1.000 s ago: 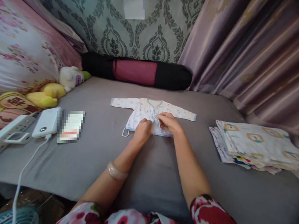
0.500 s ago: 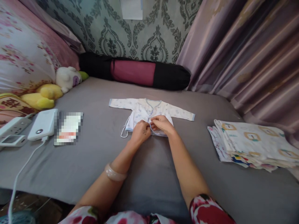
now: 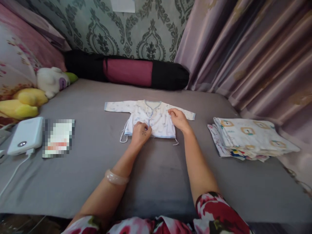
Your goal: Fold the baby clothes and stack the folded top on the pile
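A small white baby shirt (image 3: 159, 120) with pale blue trim and a faint print lies spread on the bed, both sleeves out to the sides. Its neckline is away from me, and a white tie string hangs at each side. My left hand (image 3: 142, 132) is on the lower front, its fingers curled and closed on the cloth near the hem. Over the right side of the shirt, by the sleeve, is my right hand (image 3: 179, 120). Its fingers are loosely bent with nothing visible in them; whether the fingertips touch the cloth is unclear.
A stack of folded printed cloths (image 3: 248, 133) lies at the right. On the left are a white power bank (image 3: 26, 135) with a cable, a blurred-out flat item (image 3: 58, 138) and plush toys (image 3: 52, 81). A long black and maroon bag (image 3: 128, 72) lies along the wall.
My right hand has left the middle of the hem and moved up and right toward the sleeve. The left hand stays at the lower front. The view has shifted a little right.
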`<state>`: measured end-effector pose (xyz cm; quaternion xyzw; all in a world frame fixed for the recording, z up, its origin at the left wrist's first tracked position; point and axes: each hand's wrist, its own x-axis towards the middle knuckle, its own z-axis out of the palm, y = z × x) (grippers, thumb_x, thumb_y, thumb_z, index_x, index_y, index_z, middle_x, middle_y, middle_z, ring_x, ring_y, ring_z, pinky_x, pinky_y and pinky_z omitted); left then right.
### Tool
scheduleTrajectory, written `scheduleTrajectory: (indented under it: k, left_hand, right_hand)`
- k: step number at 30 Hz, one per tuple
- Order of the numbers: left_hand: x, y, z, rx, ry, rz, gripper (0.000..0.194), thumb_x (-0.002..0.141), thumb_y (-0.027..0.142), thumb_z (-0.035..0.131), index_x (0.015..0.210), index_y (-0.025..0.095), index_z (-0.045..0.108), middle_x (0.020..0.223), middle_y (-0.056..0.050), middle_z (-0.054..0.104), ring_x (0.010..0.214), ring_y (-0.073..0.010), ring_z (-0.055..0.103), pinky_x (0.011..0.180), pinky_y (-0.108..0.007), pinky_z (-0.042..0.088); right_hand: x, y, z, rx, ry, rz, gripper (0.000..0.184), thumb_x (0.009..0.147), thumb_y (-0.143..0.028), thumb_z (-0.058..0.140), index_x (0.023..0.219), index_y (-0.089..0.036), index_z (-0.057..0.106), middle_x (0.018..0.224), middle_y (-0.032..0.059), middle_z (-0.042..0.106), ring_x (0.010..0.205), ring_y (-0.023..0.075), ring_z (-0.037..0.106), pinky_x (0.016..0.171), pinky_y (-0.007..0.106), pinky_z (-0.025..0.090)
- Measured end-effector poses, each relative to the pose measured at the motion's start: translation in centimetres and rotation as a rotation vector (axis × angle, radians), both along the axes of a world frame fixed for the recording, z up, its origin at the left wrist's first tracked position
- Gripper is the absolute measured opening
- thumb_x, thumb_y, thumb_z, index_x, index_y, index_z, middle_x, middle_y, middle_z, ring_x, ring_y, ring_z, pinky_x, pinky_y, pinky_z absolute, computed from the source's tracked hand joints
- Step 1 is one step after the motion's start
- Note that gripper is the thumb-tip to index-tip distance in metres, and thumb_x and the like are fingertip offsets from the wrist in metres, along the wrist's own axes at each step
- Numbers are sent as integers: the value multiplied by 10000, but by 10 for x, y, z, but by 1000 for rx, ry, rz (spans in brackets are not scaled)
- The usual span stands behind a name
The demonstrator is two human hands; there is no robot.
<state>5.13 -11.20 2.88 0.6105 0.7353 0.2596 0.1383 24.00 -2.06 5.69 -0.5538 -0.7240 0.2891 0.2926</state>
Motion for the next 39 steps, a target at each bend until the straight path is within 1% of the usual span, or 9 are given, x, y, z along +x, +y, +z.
scheduleTrajectory:
  k: [4, 8, 14, 21, 25, 28, 30, 34, 39]
  left_hand:
    - [-1, 0, -1, 7, 9, -7, 213, 812, 273, 555, 751, 148, 716, 781, -80, 646, 839, -204, 619, 833, -303, 475]
    - [-2, -1, -1, -2, 39, -45, 193, 791, 266, 566, 743, 150, 713, 779, -90, 650, 903, -227, 621, 861, -318, 476]
    - [-3, -2, -2, -8, 52, -55, 185, 776, 263, 566, 725, 154, 707, 761, -90, 649, 923, -235, 616, 862, -328, 480]
    - [-1, -3, -4, 24, 44, -44, 259, 835, 332, 546, 707, 160, 691, 755, -95, 660, 944, -241, 611, 900, -344, 466]
    - [0, -3, -2, 33, 30, -29, 301, 882, 357, 514, 725, 160, 677, 801, -109, 668, 918, -230, 614, 885, -333, 458]
    - [-6, -4, 5, 55, 68, 30, 320, 934, 359, 437, 831, 170, 673, 879, -111, 678, 902, -229, 610, 842, -331, 448]
    - [-16, -6, 13, 73, 151, 120, 332, 951, 344, 394, 933, 162, 671, 972, -139, 678, 965, -263, 596, 853, -361, 433]
    - [-43, -12, 24, -17, 243, 323, 328, 929, 338, 417, 1048, 149, 656, 1115, -186, 656, 1080, -336, 558, 857, -417, 420]
    - [-66, -15, 26, -246, 147, 299, 308, 909, 384, 452, 983, 165, 654, 1074, -167, 697, 1039, -319, 619, 822, -389, 443]
  right_hand:
    - [-16, -9, -13, 35, -359, 158, 457, 1000, -261, 333, 1396, -100, 494, 1483, 167, 468, 1396, 228, 401, 1169, 402, 267]
    - [-29, -18, -27, 70, -610, 189, 598, 1020, -416, 285, 1521, -90, 310, 1613, 145, 227, 1502, 264, 149, 1210, 489, 72]
    - [-20, -31, -32, 103, -706, 207, 607, 1022, -445, 246, 1553, -151, 258, 1629, 133, 174, 1506, 272, 126, 1196, 524, 82]
    - [-5, -84, -28, 143, -675, 382, 611, 1022, -433, 262, 1549, -125, 269, 1625, 151, 175, 1509, 275, 114, 1206, 515, 68]
    - [-3, -98, -18, 125, -571, 462, 560, 1004, -410, 353, 1480, -123, 416, 1586, 152, 300, 1482, 261, 231, 1197, 432, 185]
    - [-13, -78, -6, 78, -460, 435, 383, 992, -301, 369, 1219, -196, 659, 1344, 95, 617, 1264, 211, 540, 1066, 324, 374]
    - [-27, -53, 2, 64, -404, 332, 350, 983, -265, 374, 1122, -221, 693, 1164, 57, 711, 1088, 195, 635, 948, 292, 439]
    - [-62, 3, 10, 124, -416, 188, 314, 965, -234, 415, 1091, -225, 703, 1143, 50, 714, 1082, 199, 622, 916, 273, 428]
    - [-101, 48, 8, 128, -593, 167, 272, 933, -229, 484, 1082, -227, 711, 1119, 77, 718, 1115, 227, 613, 934, 299, 420]
